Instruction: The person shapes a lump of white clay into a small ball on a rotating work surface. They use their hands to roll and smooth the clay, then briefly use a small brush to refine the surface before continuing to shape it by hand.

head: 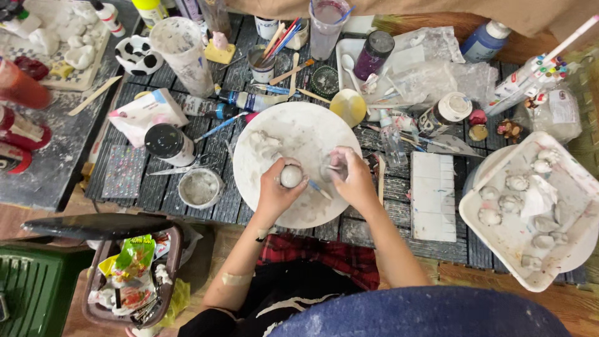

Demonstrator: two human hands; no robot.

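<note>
I see left hand (274,187) gripping one clay ball (291,176); right hand (352,178) curled on something blurred (can't identify), over one round board (299,134).

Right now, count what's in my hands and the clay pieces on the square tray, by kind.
Clay ball in left hand: 1
Blue-tipped tool in right hand: 1
Clay pieces on the square tray: about 11, some hard to separate
Total: about 13
</note>
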